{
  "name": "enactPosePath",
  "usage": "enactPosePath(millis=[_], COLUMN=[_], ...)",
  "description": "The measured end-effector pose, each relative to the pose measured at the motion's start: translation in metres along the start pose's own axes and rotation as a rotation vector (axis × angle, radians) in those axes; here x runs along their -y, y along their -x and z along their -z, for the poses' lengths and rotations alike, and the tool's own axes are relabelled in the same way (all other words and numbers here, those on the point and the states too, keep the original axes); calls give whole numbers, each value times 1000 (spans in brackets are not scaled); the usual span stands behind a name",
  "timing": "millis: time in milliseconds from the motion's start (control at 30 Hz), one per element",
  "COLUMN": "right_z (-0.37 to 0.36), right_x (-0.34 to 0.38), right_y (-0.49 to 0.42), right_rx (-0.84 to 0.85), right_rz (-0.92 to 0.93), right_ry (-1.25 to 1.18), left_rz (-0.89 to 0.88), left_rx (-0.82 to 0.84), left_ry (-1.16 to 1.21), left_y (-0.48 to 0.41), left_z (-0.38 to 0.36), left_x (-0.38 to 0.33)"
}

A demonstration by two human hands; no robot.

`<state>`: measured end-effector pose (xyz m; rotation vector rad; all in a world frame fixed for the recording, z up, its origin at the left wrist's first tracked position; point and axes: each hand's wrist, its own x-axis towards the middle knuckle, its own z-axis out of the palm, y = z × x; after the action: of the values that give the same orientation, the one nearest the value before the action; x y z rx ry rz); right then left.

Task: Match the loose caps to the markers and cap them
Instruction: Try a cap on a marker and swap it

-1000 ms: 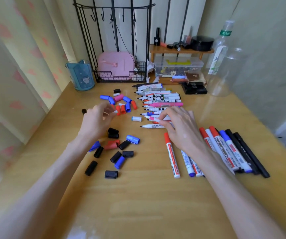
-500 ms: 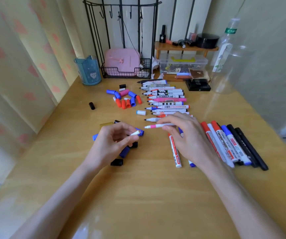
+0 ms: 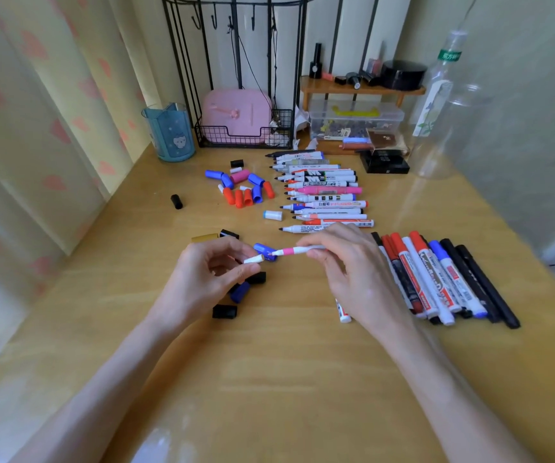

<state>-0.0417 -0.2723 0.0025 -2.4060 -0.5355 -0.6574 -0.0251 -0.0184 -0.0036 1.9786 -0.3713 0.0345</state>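
While the bench (image 3: 269, 379) is carrying a row of uncapped markers (image 3: 326, 198) at the back and capped markers (image 3: 436, 279) on the right, both hands are working over its middle. The right hand (image 3: 353, 279) is pinching a pink-banded marker (image 3: 294, 251), tip pointing left; the left hand (image 3: 202, 279) is pinching a small white cap (image 3: 253, 259) just beside that tip. Capping is probably starting: the cap's mouth needs lining up, then pushing on. Since half a second ago, marker and cap are sitting closer together.
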Motion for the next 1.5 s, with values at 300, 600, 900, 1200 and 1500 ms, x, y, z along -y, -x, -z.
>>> enactPosePath(millis=[300,600,900,1200,1500], right_z=[-5,-5,-9,-12,-11], right_x=[6,6,10,15,20], right_y=[3,6,8,11,13], right_rx=[29,26,59,-4,-51], right_rz=[22,42,42,2,-22], right_ry=[41,39,21,-57,-52], left_rz=[-36,-81,-118,-167,-181], left_rx=[0,10,45,5,-61], left_ry=[-29,-125,-132,-111,-119], left_y=[1,3,5,9,9], left_z=[0,0,-7,-9,-16], left_x=[-3,-2,-3,-2,-7])
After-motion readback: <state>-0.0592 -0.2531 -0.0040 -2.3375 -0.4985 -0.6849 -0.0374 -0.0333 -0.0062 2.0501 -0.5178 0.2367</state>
